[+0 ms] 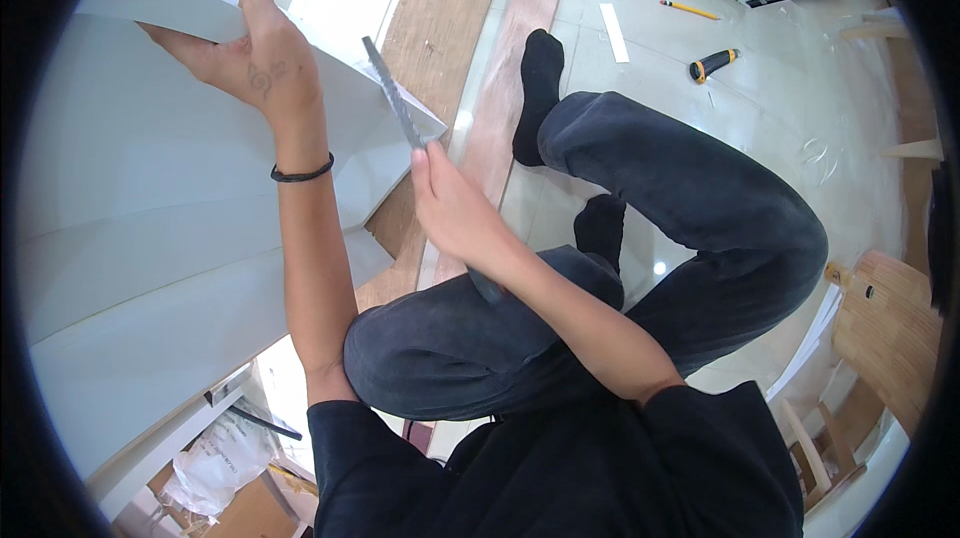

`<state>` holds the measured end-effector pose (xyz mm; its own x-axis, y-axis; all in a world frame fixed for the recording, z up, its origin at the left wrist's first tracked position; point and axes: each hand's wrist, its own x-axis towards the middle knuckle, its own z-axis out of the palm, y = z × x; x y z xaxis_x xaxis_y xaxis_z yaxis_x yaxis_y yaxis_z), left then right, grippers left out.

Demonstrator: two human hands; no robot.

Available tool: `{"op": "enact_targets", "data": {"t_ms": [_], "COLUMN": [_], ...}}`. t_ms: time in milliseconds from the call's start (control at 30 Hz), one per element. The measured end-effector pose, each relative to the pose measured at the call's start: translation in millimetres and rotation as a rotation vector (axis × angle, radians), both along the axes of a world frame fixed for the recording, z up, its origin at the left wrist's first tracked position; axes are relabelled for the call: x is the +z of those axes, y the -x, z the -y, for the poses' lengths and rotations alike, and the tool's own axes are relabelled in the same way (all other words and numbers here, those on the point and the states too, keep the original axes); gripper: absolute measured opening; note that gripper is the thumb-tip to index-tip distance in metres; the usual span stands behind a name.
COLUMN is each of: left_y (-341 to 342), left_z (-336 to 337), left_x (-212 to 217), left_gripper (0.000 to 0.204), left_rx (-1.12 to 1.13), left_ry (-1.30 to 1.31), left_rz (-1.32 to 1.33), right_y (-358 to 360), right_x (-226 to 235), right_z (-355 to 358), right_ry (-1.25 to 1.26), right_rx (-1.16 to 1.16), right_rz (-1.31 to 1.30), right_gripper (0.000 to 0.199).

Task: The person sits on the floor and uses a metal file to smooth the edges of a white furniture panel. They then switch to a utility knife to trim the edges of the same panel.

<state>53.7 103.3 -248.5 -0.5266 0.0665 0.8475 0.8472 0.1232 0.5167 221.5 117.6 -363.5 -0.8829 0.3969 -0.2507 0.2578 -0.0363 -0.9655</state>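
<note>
My left hand [270,63] grips the upper edge of a large white panel [150,168], which stands at the left with its corner pointing toward the middle. The thumb lies over the edge and the fingers are partly hidden behind it. In my right hand [455,206] is a long, narrow grey metal file [395,98] with a dark handle. Its blade is tilted up and to the left, slightly blurred, and its tip seems apart from the panel. The handle's end shows below my wrist, over my bent knee.
Wooden planks [450,23] lie on the tiled floor beyond the panel. A yellow-and-black utility knife [712,66], a pencil [690,10] and a white strip [614,34] lie farther right. Wooden furniture [890,328] stands at the right; a plastic bag [215,468] lies lower left.
</note>
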Motion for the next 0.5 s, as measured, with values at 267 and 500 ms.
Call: {"op": "enact_targets", "data": {"t_ms": [267, 500], "left_y": [7, 8], "left_z": [2, 3], "left_x": [0, 1], "left_gripper": [0.069, 0.066], "left_rx": [0.020, -0.002], "left_ry": [0.041, 0.040], "left_rz": [-0.089, -0.129], "right_y": [-5, 19], "right_x": [-22, -37], "right_z": [-6, -6], "right_ry": [-0.082, -0.045], "right_rx": [0.047, 0.049], "right_rz": [0.023, 0.073], "right_gripper": [0.041, 0.041]}}
